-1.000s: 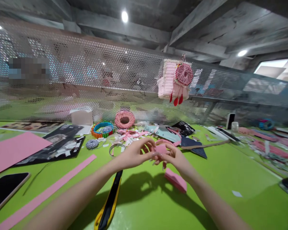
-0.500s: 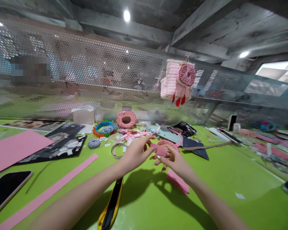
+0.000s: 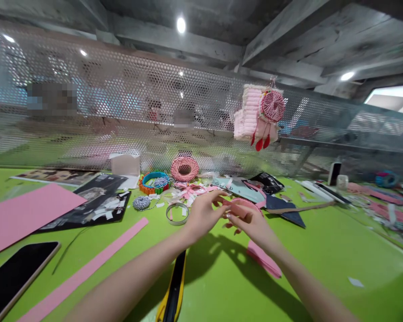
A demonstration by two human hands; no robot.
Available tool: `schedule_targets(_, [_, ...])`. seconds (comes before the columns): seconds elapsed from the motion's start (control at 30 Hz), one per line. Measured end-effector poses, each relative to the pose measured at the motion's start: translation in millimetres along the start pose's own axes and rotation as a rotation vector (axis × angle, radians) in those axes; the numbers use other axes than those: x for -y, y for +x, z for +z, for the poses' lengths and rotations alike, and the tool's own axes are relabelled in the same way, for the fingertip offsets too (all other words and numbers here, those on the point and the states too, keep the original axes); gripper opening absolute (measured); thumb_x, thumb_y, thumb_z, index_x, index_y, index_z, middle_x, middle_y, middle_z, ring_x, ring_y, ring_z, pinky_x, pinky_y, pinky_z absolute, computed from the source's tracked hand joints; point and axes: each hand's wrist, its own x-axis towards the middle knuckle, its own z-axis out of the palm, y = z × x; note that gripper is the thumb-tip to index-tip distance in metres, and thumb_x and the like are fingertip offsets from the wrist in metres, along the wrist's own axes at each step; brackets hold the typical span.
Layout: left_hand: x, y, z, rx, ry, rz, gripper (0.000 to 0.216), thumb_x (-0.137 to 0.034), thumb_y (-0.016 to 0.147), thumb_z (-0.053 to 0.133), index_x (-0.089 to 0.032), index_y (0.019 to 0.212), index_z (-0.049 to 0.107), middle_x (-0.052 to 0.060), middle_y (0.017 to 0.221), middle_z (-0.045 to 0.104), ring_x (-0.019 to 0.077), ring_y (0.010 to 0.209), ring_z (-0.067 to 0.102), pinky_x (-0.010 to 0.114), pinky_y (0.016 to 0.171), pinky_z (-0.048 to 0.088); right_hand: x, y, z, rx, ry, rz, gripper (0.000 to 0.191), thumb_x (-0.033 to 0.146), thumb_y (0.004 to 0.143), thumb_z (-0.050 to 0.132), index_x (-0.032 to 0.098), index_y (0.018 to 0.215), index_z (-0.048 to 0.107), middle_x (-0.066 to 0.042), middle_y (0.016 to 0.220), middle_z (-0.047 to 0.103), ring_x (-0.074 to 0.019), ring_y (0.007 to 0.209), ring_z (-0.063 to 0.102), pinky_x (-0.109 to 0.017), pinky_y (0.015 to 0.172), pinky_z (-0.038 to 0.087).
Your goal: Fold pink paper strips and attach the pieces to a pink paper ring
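Over the middle of the table, my left hand [image 3: 204,212] and my right hand [image 3: 251,223] meet with fingertips pinched together. Between them is a small piece of pink paper [image 3: 237,207], mostly hidden by the fingers. Below my right hand lies a bundle of pink paper strips [image 3: 263,259]. A yellow and black utility knife [image 3: 174,286] lies under my left forearm, its far end hidden. Further left, a long pink paper strip [image 3: 87,269] rests flat. A roll of tape [image 3: 177,213] lies just left of my left hand.
On the left are a phone [image 3: 22,279], a pink sheet [image 3: 33,214] and a black printed sheet [image 3: 100,197] with white scraps. A pink woven ring [image 3: 184,168] leans by the perforated metal screen [image 3: 137,89]. A pink dreamcatcher [image 3: 272,107] hangs there. The green table [image 3: 218,286] fills the foreground.
The view has turned slightly left, so things appear shifted right. My fingers have closed in over the pink paper piece, which shows less than before.
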Motion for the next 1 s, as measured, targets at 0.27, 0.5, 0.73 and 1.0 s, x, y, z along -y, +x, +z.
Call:
schedule_targets(0.27, [4, 4, -1, -0.016, -0.066, -0.025, 0.018, -0.018, 0.073, 0.074, -0.018, 0.09, 0.067, 0.005, 0.09, 0.072, 0.0201, 0.084, 0.068, 0.035, 0.082, 0.052, 8, 3, 1, -0.041, 0.01, -0.003, 0.037, 0.046, 0.075, 0.068, 0.018, 0.098, 0.07, -0.007, 0.074, 0.073, -0.0218, 0.071, 0.071, -0.028, 0.054, 0.051])
schedule_targets(0.5, [1, 7, -5, 0.039, 0.011, -0.057, 0.014, -0.027, 0.076, 0.072, -0.018, 0.086, 0.07, 0.005, 0.089, 0.073, 0.0215, 0.085, 0.065, 0.035, 0.077, 0.05, 6, 0, 3, -0.067, 0.031, -0.018, 0.033, 0.047, 0.074, 0.07, 0.018, 0.088, 0.069, -0.008, 0.079, 0.074, -0.0211, 0.067, 0.071, -0.026, 0.049, 0.05])
schedule_targets(0.73, [-2, 10, -11, 0.125, 0.09, 0.01, 0.011, -0.025, 0.083, 0.064, -0.017, 0.082, 0.072, 0.005, 0.08, 0.071, 0.0199, 0.078, 0.063, 0.032, 0.071, 0.047, 1, 1, 2, -0.079, 0.084, -0.037, 0.033, 0.047, 0.073, 0.071, 0.018, 0.09, 0.07, -0.008, 0.082, 0.075, -0.0197, 0.066, 0.07, -0.026, 0.05, 0.051])
schedule_targets(1.0, [-13, 8, -16, 0.17, 0.095, 0.142, 0.013, -0.025, 0.085, 0.062, -0.018, 0.091, 0.071, 0.008, 0.095, 0.068, 0.0219, 0.092, 0.06, 0.038, 0.085, 0.045, 10, -6, 0, -0.12, 0.136, -0.024, 0.027, 0.04, 0.074, 0.071, 0.019, 0.091, 0.071, -0.007, 0.078, 0.074, -0.0171, 0.063, 0.069, -0.025, 0.049, 0.05])
